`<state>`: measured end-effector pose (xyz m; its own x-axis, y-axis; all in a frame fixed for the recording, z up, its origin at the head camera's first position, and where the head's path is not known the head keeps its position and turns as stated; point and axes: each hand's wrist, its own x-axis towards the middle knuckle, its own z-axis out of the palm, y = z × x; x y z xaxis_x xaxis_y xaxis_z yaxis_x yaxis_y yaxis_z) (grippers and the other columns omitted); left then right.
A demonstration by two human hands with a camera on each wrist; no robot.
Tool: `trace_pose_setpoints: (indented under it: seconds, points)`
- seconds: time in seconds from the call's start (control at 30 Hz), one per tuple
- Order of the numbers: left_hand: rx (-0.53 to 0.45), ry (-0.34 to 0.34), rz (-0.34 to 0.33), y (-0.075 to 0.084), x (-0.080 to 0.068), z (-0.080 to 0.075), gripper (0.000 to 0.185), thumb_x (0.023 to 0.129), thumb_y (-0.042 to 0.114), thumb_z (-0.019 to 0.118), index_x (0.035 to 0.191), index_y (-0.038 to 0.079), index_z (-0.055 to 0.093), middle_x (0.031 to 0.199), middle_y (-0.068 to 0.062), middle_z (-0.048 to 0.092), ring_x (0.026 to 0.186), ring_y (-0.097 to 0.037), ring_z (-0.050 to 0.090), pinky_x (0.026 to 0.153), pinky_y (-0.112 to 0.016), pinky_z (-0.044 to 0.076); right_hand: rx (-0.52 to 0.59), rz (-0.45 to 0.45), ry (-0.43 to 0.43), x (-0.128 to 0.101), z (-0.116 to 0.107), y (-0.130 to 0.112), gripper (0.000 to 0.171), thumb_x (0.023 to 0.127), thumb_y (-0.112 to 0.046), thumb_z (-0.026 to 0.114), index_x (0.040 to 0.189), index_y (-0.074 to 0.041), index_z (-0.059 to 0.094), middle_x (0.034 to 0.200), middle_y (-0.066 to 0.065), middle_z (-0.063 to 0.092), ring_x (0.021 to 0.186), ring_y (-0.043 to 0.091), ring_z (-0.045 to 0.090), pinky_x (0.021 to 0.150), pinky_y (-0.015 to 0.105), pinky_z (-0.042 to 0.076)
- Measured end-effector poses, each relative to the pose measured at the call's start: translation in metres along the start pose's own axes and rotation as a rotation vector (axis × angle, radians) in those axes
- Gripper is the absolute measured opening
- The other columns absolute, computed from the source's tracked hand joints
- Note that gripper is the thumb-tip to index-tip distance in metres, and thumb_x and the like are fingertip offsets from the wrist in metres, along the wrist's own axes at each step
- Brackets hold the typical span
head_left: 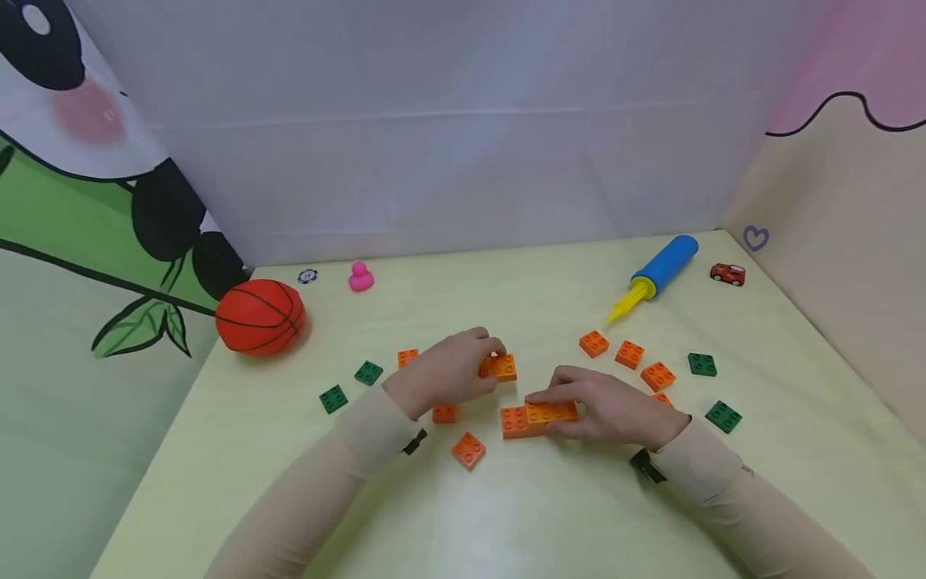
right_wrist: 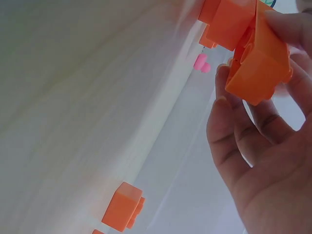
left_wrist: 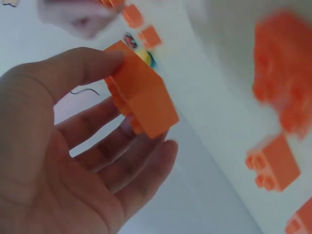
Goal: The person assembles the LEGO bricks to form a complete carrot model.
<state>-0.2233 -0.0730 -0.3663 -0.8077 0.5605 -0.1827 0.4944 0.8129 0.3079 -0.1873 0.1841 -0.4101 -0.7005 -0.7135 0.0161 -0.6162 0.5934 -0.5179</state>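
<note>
Thumb and fingers of my left hand (head_left: 450, 368) pinch an orange toy brick (left_wrist: 146, 95), whose studs point toward the palm in the left wrist view. My right hand (head_left: 615, 406) grips another orange brick (head_left: 551, 412) between thumb and fingers. This brick overlaps a longer-looking orange brick (head_left: 515, 423) on the table; in the right wrist view it is tilted, its hollow underside partly showing. Whether the two are joined I cannot tell. Close to my left forearm lie loose orange bricks (head_left: 469, 450), (head_left: 444, 414) and a partly hidden orange brick (head_left: 407, 358).
Beyond my right hand are several orange bricks (head_left: 629, 354). Green bricks lie at the right (head_left: 723, 416) and left (head_left: 333, 399). Farther back on the table (head_left: 434, 305) are a red ball (head_left: 260, 317), a pink toy (head_left: 360, 277), a blue-and-yellow pump (head_left: 661, 269) and a red car (head_left: 727, 274).
</note>
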Motion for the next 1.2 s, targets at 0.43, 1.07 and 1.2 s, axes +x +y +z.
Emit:
trace_pose_setpoints:
  seconds: [0.43,1.07,1.2]
  points:
    - [-0.103,0.018,0.107,0.008,-0.029,0.034,0.038,0.093,0.028,0.070,0.127,0.013,0.066,0.114,0.003,0.061,0.095,-0.010,0.056,0.087,-0.024,0.052,0.005,-0.013,0.004,0.002,0.003,0.005,0.042,0.092,-0.031,0.074,0.133,-0.032,0.065,0.100,-0.013,0.052,0.084,0.004,0.050,0.070,0.020,0.048]
    - [-0.094,-0.021,0.096,0.012,-0.029,0.039,0.036,0.094,0.030,0.071,0.127,0.014,0.067,0.114,0.003,0.068,0.096,-0.012,0.059,0.092,-0.030,0.052,0.009,-0.019,-0.002,0.002,0.004,0.004,0.044,0.091,-0.030,0.075,0.133,-0.028,0.065,0.101,-0.012,0.054,0.085,0.005,0.050,0.073,0.021,0.049]
    - [-0.097,-0.021,0.110,0.014,-0.028,0.037,0.037,0.093,0.028,0.072,0.126,0.012,0.068,0.112,0.001,0.070,0.094,-0.012,0.060,0.090,-0.029,0.053,0.010,-0.025,0.008,0.001,0.004,0.006,0.044,0.091,-0.029,0.075,0.133,-0.028,0.065,0.101,-0.012,0.054,0.085,0.005,0.050,0.074,0.022,0.049]
